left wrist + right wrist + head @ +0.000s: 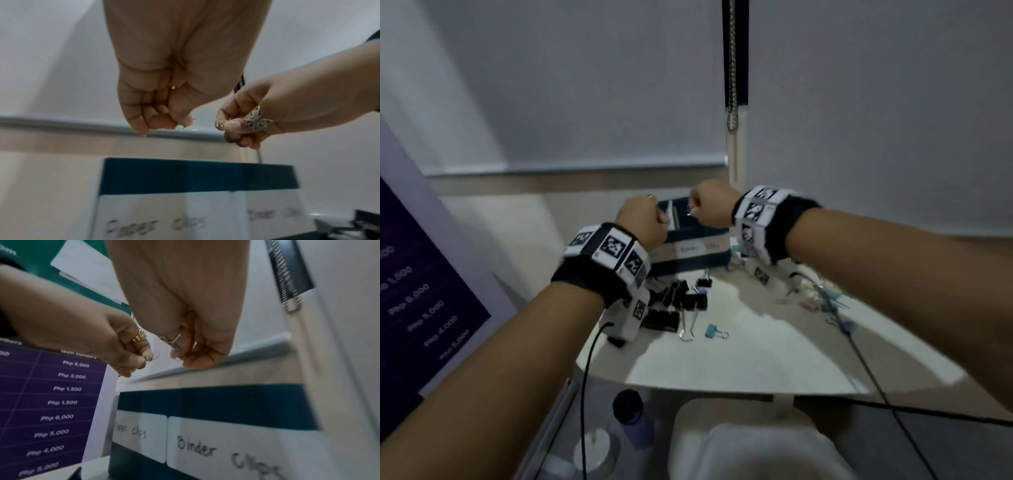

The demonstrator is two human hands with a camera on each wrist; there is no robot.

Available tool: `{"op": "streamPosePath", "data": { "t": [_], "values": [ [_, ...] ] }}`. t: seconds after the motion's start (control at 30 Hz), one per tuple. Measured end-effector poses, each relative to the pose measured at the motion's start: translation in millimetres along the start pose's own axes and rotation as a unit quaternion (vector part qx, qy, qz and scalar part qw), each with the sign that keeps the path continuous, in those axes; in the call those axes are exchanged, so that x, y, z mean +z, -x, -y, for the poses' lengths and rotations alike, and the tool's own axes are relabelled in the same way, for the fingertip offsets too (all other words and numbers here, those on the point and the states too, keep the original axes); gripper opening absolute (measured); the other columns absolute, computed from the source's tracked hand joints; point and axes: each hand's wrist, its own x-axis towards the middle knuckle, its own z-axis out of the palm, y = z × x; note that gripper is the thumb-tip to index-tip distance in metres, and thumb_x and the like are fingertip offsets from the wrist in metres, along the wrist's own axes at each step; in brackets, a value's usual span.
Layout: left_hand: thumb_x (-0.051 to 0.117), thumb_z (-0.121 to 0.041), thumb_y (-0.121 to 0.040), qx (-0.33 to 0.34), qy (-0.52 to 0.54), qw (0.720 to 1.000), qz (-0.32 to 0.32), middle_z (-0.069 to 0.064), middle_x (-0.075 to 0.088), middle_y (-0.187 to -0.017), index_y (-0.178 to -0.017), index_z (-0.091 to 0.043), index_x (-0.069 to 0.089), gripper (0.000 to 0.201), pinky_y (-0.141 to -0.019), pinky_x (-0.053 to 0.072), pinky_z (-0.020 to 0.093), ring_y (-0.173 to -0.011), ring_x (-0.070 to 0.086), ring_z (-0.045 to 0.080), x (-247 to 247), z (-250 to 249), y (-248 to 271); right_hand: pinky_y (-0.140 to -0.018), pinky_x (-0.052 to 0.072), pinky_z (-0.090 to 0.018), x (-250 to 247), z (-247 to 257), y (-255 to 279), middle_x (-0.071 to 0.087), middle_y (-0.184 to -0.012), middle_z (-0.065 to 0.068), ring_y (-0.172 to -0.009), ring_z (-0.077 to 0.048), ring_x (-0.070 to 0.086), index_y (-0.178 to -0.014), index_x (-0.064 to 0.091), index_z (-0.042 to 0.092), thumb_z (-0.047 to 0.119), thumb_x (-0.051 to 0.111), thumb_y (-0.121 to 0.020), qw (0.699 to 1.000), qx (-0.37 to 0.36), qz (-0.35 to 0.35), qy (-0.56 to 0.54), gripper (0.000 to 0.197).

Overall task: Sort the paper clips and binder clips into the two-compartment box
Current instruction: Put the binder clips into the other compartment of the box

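Note:
The dark blue two-compartment box [690, 248] stands at the table's back, labelled "Paper clips" on the left and "Binder clips" on the right [226, 404] [185, 177]. Both hands hover just above it, close together. My left hand [643, 221] [156, 120] has curled fingers and pinches a silver paper clip [153, 356] [184, 125] over the box's left end. My right hand [710, 205] [191, 356] is curled, thumb pressed on forefinger, and wears a butterfly ring [257, 121]. No clip shows in it. Black binder clips [674, 303] lie in a pile in front of the box.
A light blue binder clip [714, 331] lies alone mid-table. Coloured paper clips [822, 298] are scattered on the right, under my right forearm. A purple price poster [417, 308] leans at the left. A black cable [873, 370] crosses the table's right side. A bottle [631, 416] stands below the table.

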Motion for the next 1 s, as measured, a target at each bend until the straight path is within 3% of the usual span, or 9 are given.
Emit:
{"op": "streamPosePath", "data": {
  "t": [0.1, 0.17, 0.3, 0.37, 0.47, 0.57, 0.7, 0.8, 1.0],
  "values": [
    [0.052, -0.006, -0.086, -0.084, 0.015, 0.995, -0.043, 0.017, 0.069, -0.096, -0.065, -0.008, 0.057, 0.022, -0.082, 0.049, 0.033, -0.097, 0.063, 0.032, -8, 29, -15, -0.073, 0.043, -0.031, 12, 35, -29, 0.056, -0.088, -0.012, -0.083, -0.023, 0.053, -0.081, 0.053, 0.006, 0.005, 0.046, -0.09, 0.999, -0.019, -0.023, -0.017, 0.011],
    [0.055, -0.007, -0.086, -0.108, 0.027, 0.993, -0.038, 0.014, 0.071, -0.096, -0.074, -0.005, 0.066, 0.016, -0.085, 0.049, 0.033, -0.096, 0.064, 0.029, -7, 41, -22, -0.08, 0.05, -0.033, 25, 46, -42, 0.066, -0.096, -0.016, -0.091, -0.028, 0.062, -0.084, 0.061, 0.001, 0.007, 0.05, -0.09, 0.999, -0.015, -0.03, -0.032, 0.013],
    [0.061, -0.009, -0.086, -0.081, 0.039, 0.996, 0.005, 0.013, 0.072, -0.099, -0.093, -0.003, 0.074, 0.016, -0.085, 0.049, 0.027, -0.097, 0.066, 0.026, 0, 50, -28, -0.092, 0.052, -0.037, 35, 42, -49, 0.072, -0.103, -0.012, -0.098, -0.026, 0.067, -0.098, 0.074, 0.006, 0.018, 0.066, -0.085, 0.997, -0.014, 0.009, -0.07, 0.019],
    [0.056, -0.004, -0.087, -0.058, 0.045, 0.997, 0.022, 0.014, 0.07, -0.104, -0.099, -0.002, 0.072, 0.02, -0.081, 0.045, 0.024, -0.101, 0.064, 0.027, 2, 49, -27, -0.098, 0.048, -0.036, 30, 34, -41, 0.07, -0.113, -0.01, -0.106, -0.025, 0.064, -0.11, 0.07, 0.007, 0.017, 0.062, -0.088, 0.996, -0.052, 0.043, -0.056, 0.025],
    [0.049, -0.006, -0.091, 0.006, 0.025, 1.0, 0.005, 0.01, 0.067, -0.116, -0.111, -0.01, 0.069, 0.028, -0.092, 0.044, 0.027, -0.109, 0.061, 0.026, 6, 47, -18, -0.1, 0.042, -0.03, 16, 16, -12, 0.064, -0.124, -0.008, -0.115, -0.022, 0.059, -0.121, 0.063, 0.007, 0.015, 0.056, -0.092, 0.994, -0.096, 0.028, -0.042, 0.031],
    [0.042, -0.013, -0.095, 0.03, 0.027, 0.998, 0.038, 0.006, 0.06, -0.128, -0.123, -0.019, 0.06, 0.034, -0.1, 0.043, 0.032, -0.115, 0.056, 0.024, 12, 51, 0, -0.081, 0.047, -0.023, 8, -18, 29, 0.068, -0.109, -0.01, -0.096, -0.021, 0.062, -0.106, 0.066, 0.004, 0.014, 0.061, -0.088, 0.997, -0.065, -0.001, -0.035, 0.021],
    [0.035, -0.025, -0.097, 0.043, -0.058, 0.984, 0.164, 0.006, 0.038, -0.147, -0.142, -0.031, 0.033, 0.045, -0.109, 0.034, 0.044, -0.131, 0.041, 0.026, 12, 64, 12, -0.073, 0.044, -0.022, 21, -72, 78, 0.073, -0.097, -0.005, -0.085, -0.02, 0.062, -0.092, 0.073, 0.009, -0.002, 0.053, -0.083, 0.985, 0.013, 0.153, 0.084, 0.025],
    [0.036, -0.021, -0.097, 0.055, -0.076, 0.977, 0.192, 0.004, 0.029, -0.151, -0.146, -0.035, 0.021, 0.054, -0.111, 0.029, 0.047, -0.136, 0.033, 0.026, 8, 71, 14, -0.064, 0.047, -0.022, 35, -93, 94, 0.071, -0.071, 0.003, -0.065, -0.008, 0.063, -0.069, 0.064, 0.014, -0.005, 0.048, -0.084, 0.974, 0.046, 0.215, 0.05, 0.029],
    [0.045, -0.011, -0.094, 0.048, 0.02, 0.988, 0.146, 0.007, 0.019, -0.155, -0.148, -0.013, 0.022, 0.059, -0.117, 0.018, 0.03, -0.143, 0.02, 0.021, 14, 88, 25, -0.054, 0.04, -0.008, 40, -85, 98, 0.057, -0.052, 0.012, -0.048, 0.004, 0.05, -0.055, 0.049, 0.021, -0.007, 0.042, -0.083, 0.969, 0.01, 0.243, 0.053, 0.04]
  ]
}}
